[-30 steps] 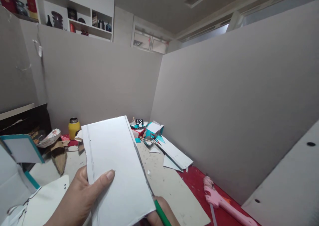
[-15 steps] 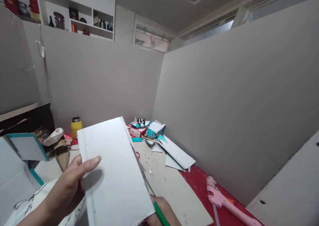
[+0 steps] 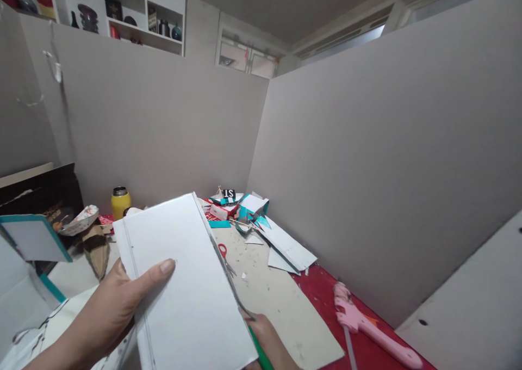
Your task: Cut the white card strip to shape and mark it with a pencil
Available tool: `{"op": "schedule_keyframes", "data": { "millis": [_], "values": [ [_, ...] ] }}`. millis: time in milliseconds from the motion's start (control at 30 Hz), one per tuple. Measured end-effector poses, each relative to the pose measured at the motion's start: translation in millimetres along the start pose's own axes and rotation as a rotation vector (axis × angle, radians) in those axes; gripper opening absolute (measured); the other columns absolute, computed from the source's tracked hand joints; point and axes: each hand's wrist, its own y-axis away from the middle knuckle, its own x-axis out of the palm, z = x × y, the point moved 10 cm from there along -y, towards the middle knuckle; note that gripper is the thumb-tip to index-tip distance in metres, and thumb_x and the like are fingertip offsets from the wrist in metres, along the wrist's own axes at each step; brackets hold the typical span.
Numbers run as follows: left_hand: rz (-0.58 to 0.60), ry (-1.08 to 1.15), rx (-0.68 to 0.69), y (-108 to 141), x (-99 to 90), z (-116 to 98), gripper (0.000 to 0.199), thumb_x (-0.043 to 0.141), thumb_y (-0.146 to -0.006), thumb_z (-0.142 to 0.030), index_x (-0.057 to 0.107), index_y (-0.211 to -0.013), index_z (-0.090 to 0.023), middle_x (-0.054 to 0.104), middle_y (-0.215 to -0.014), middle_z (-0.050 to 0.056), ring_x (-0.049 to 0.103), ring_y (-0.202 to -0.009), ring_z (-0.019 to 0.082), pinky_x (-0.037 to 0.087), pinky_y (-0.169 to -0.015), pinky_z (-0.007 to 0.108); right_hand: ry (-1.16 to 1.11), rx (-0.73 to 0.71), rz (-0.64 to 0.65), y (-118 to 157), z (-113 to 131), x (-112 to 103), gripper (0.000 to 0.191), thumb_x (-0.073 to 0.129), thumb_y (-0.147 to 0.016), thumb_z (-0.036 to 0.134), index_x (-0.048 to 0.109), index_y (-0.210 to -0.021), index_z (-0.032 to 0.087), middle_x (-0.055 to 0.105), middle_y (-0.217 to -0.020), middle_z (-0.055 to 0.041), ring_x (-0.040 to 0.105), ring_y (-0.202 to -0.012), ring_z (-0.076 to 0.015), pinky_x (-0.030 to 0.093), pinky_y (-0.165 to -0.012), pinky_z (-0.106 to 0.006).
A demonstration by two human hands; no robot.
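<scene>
My left hand [image 3: 118, 299] grips a white cardboard panel [image 3: 183, 283] by its left side. The thumb lies flat on the panel's face and the fingers go behind it. My right hand [image 3: 271, 337] is closed at the panel's lower right corner, round a tool with a green handle [image 3: 261, 349]. The panel and hand hide this tool's working end. A thin grey strip [image 3: 233, 288] curves along the panel's right edge down to my right hand. Just beyond the panel, red-handled scissors [image 3: 222, 250] lie on the beige board [image 3: 281, 304].
A pink glue gun [image 3: 367, 329] lies on the red cloth [image 3: 318, 288] at the right. Cardboard offcuts [image 3: 287, 245] lie by the wall. At the left are a yellow bottle [image 3: 121, 203], a brown paper piece [image 3: 97, 250] and a teal-edged box [image 3: 36, 236].
The panel has shifted a little left in view, and more of the red-handled scissors shows. My left thumb reaches slightly further across the panel. The grey strip now curves along the panel's edge.
</scene>
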Motion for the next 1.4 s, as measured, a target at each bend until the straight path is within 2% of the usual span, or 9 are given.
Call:
{"op": "schedule_keyframes", "data": {
  "millis": [100, 233, 467, 700, 933, 1167, 1300, 1400],
  "values": [
    [0.015, -0.004, 0.006, 0.8, 1.8, -0.4, 0.092, 0.085, -0.063, -0.039, 0.042, -0.144, -0.022, 0.079, -0.098, 0.011, 0.075, -0.081, 0.034, 0.063, -0.07, 0.04, -0.047, 0.084, 0.018, -0.3, -7.4, -0.7, 0.02, 0.061, -0.077, 0.031, 0.069, -0.071, 0.014, 0.064, -0.066, -0.0041, 0.058, -0.064, -0.0199, 0.049, -0.058, -0.025],
    [0.023, -0.01, 0.015, 2.5, 4.8, -2.2, 0.091, 0.085, -0.065, -0.039, 0.043, -0.144, -0.022, 0.079, -0.098, 0.011, 0.075, -0.079, 0.034, 0.063, -0.066, 0.039, -0.085, 0.099, 0.031, 3.0, 1.6, -2.9, 0.019, 0.062, -0.078, 0.029, 0.072, -0.076, 0.013, 0.065, -0.067, -0.0051, 0.06, -0.068, -0.0217, 0.052, -0.066, -0.028],
    [0.017, -0.026, 0.0, 3.5, 5.2, -2.2, 0.085, 0.086, -0.062, -0.042, 0.053, -0.137, -0.021, 0.08, -0.098, 0.011, 0.075, -0.078, 0.035, 0.062, -0.065, 0.041, -0.111, 0.121, 0.026, 3.5, 1.8, -1.1, 0.025, 0.063, -0.082, 0.031, 0.073, -0.066, 0.014, 0.067, -0.071, -0.0059, 0.063, -0.07, -0.0211, 0.052, -0.066, -0.026],
    [0.013, -0.045, 0.011, 5.3, 6.3, -5.4, 0.072, 0.085, -0.063, -0.041, 0.06, -0.127, -0.02, 0.079, -0.099, 0.011, 0.075, -0.08, 0.035, 0.062, -0.067, 0.041, -0.02, 0.068, 0.046, 3.7, 10.5, -3.5, 0.031, 0.069, -0.078, 0.043, 0.075, -0.065, 0.015, 0.068, -0.071, -0.0057, 0.062, -0.064, -0.0207, 0.053, -0.064, -0.027],
    [0.01, -0.043, -0.001, 2.4, 3.0, -3.0, 0.087, 0.085, -0.063, -0.041, 0.046, -0.139, -0.024, 0.079, -0.1, 0.011, 0.075, -0.083, 0.035, 0.062, -0.068, 0.042, 0.029, 0.01, 0.05, 3.9, 14.4, -2.4, 0.032, 0.065, -0.083, 0.039, 0.073, -0.065, 0.014, 0.066, -0.069, -0.0045, 0.059, -0.061, -0.0178, 0.053, -0.067, -0.026],
    [0.017, -0.053, 0.021, 2.0, 3.4, -5.0, 0.076, 0.085, -0.062, -0.042, 0.058, -0.13, -0.022, 0.079, -0.102, 0.013, 0.075, -0.085, 0.036, 0.06, -0.077, 0.047, 0.061, -0.065, 0.018, 4.6, -2.9, 1.0, 0.039, 0.066, -0.08, 0.051, 0.073, -0.063, 0.017, 0.063, -0.061, -0.0033, 0.055, -0.052, -0.0167, 0.054, -0.062, -0.026],
    [0.018, -0.058, 0.01, 2.5, 3.7, -4.3, 0.078, 0.085, -0.063, -0.043, 0.057, -0.133, -0.024, 0.079, -0.101, 0.011, 0.075, -0.082, 0.034, 0.061, -0.073, 0.044, 0.038, -0.004, 0.052, 5.0, 0.8, 1.4, 0.036, 0.065, -0.082, 0.047, 0.074, -0.066, 0.016, 0.065, -0.064, -0.004, 0.06, -0.058, -0.0195, 0.055, -0.068, -0.028],
    [0.026, -0.042, 0.005, 2.3, 4.3, -3.9, 0.086, 0.085, -0.063, -0.042, 0.05, -0.139, -0.023, 0.079, -0.099, 0.011, 0.075, -0.081, 0.034, 0.061, -0.071, 0.042, 0.03, 0.039, 0.046, 4.9, 3.9, -0.7, 0.031, 0.066, -0.082, 0.041, 0.074, -0.066, 0.015, 0.064, -0.065, -0.0036, 0.059, -0.059, -0.0189, 0.053, -0.064, -0.027]
  ]
}}
